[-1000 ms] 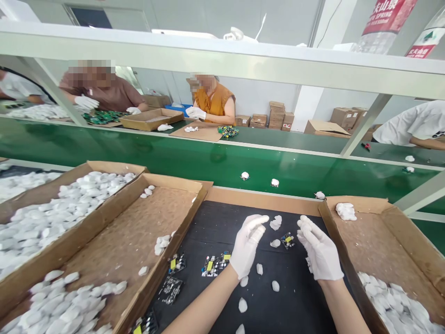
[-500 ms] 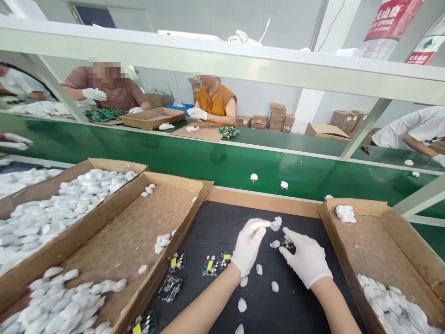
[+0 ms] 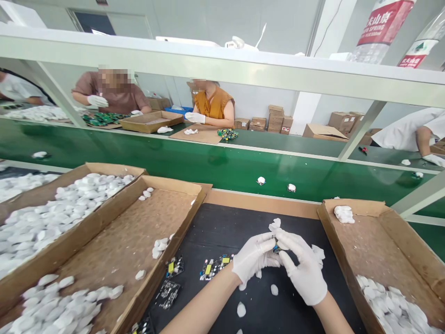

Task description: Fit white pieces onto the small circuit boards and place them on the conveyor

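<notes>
Both my hands wear white gloves and meet over the black mat (image 3: 225, 227). My left hand (image 3: 253, 260) and my right hand (image 3: 301, 269) pinch a small circuit board (image 3: 276, 247) between their fingertips; only a sliver of it shows. A white plastic shell (image 3: 318, 253) peeks out behind my right hand; whether that hand holds it I cannot tell. More white shells (image 3: 276, 224) lie just beyond the fingers, and loose ones (image 3: 274, 289) lie on the mat near my wrists. Other small circuit boards (image 3: 213, 266) lie left of my left hand.
Cardboard trays of white shells stand at left (image 3: 104, 218) and right (image 3: 368, 241). A green conveyor belt (image 3: 208, 162) carries assembled pieces (image 3: 260, 180) past. Across it, other people in gloves work at trays and boards. A metal frame rail (image 3: 222, 65) crosses overhead.
My right hand reached to the small board on the mat and lifted it; my left hand closed in, and both now hold it together. Pieces on the belt drifted right.
</notes>
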A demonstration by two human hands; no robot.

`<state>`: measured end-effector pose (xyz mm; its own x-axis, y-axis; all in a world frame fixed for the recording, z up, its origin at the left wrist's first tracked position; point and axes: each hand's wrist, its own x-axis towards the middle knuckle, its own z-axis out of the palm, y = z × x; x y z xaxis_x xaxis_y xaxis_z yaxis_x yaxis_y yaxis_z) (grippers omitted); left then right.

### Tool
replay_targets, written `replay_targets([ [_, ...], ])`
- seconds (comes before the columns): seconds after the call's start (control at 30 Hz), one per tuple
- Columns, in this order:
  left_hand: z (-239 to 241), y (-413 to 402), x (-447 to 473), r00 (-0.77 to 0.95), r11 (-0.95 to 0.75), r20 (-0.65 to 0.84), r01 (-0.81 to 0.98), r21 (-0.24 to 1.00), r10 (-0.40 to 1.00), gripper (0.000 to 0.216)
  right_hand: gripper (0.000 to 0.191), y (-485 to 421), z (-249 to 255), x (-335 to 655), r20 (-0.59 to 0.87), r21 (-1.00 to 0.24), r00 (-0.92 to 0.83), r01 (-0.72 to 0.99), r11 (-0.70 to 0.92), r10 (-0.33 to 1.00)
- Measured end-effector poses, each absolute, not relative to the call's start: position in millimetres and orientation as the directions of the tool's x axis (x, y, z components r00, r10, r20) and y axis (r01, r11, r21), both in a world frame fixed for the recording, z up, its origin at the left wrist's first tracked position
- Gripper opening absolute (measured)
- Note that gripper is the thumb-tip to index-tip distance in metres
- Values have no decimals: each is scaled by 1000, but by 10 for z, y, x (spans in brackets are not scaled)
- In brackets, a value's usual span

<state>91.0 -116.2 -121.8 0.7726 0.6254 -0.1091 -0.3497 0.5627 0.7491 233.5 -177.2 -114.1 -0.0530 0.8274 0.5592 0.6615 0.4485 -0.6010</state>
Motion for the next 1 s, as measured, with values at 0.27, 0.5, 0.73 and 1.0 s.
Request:
replay_targets([
  [0.27, -1309, -1164, 923, 677, 357, 50, -448, 820, 734, 44, 27, -1768, -1190, 2348, 348, -930, 381, 260, 262, 857],
  [0.5, -1416, -1155, 966, 577, 135, 167, -444, 886, 800, 39, 16, -1744, -1183, 2326, 524, -773, 199, 520, 364, 828],
  [0.73, -1370, -1188, 936, 505, 6, 161, -313, 950, 848, 42, 27, -1713, -1080, 2263, 236, -972, 284, 56, 229, 929],
  [1.0, -1336, -1132, 805, 470, -212, 235, -102, 972, 851, 41, 24, -1744, -1023, 2199, 0, -918, -60, -395, -23, 998],
])
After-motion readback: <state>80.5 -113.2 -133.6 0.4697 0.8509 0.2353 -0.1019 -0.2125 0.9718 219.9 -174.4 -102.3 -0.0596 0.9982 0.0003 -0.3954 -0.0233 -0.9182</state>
